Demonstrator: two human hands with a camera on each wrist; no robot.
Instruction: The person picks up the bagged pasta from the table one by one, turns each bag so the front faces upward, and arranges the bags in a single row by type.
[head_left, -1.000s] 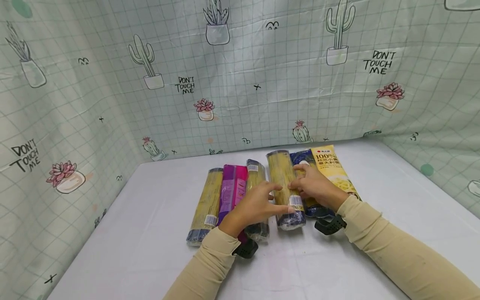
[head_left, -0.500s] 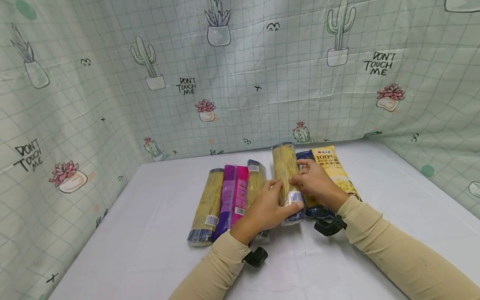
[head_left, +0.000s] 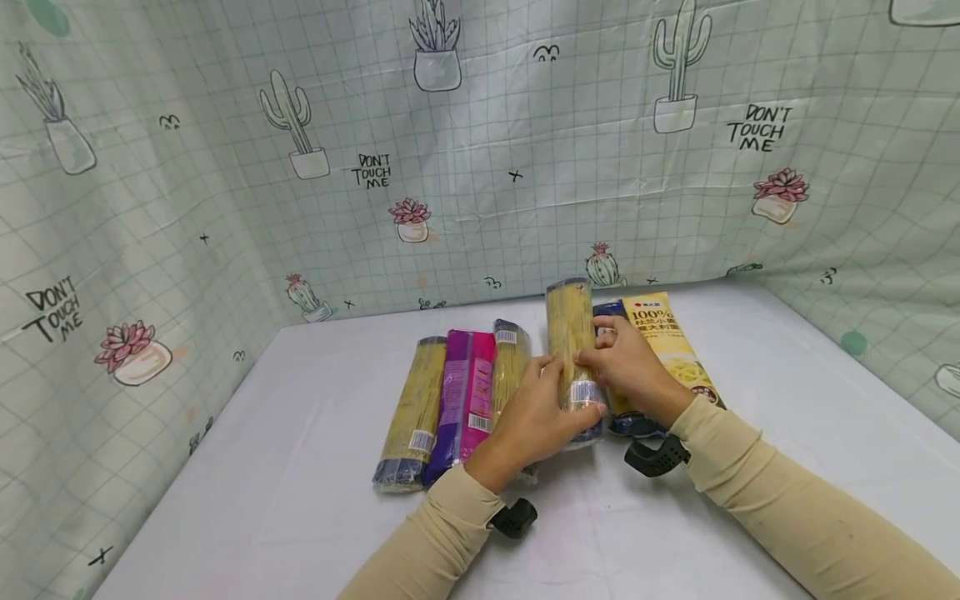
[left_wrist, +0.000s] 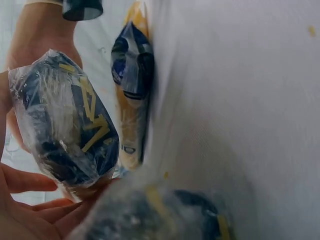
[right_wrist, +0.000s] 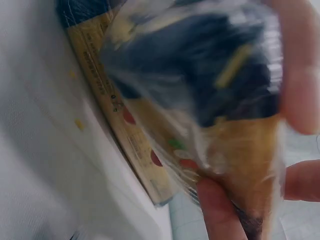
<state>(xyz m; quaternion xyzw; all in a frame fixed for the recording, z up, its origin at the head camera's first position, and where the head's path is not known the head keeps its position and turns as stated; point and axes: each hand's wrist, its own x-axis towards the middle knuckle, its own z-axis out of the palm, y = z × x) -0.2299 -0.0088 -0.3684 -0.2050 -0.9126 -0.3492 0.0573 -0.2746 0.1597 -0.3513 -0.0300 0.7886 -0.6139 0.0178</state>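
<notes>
A clear-wrapped pack of spaghetti point(head_left: 568, 321) with dark blue ends is raised over the table between the two hands. The left hand point(head_left: 528, 412) grips its lower left side, thumb across the front near the barcode. On the other side, the right hand point(head_left: 630, 367) holds the pack's right edge with thumb and fingers. In the left wrist view the pack's near end point(left_wrist: 70, 120) hangs clear of the table, with short loose pieces showing through the wrap. The right wrist view shows the pack point(right_wrist: 240, 95) close up between thumb and fingers.
Left of the hands lie a clear-wrapped spaghetti pack point(head_left: 412, 400), a purple and pink pack point(head_left: 457, 383) and another clear-wrapped pack point(head_left: 510, 358). A blue pack point(head_left: 609, 310) and a yellow pack point(head_left: 660, 325) lie at right. Patterned cloth point(head_left: 480, 208) hangs behind the table.
The left hand has moved right and closed round the spaghetti pack. Held by both hands, the pack has risen off the table, its far end shifting up and slightly right.
</notes>
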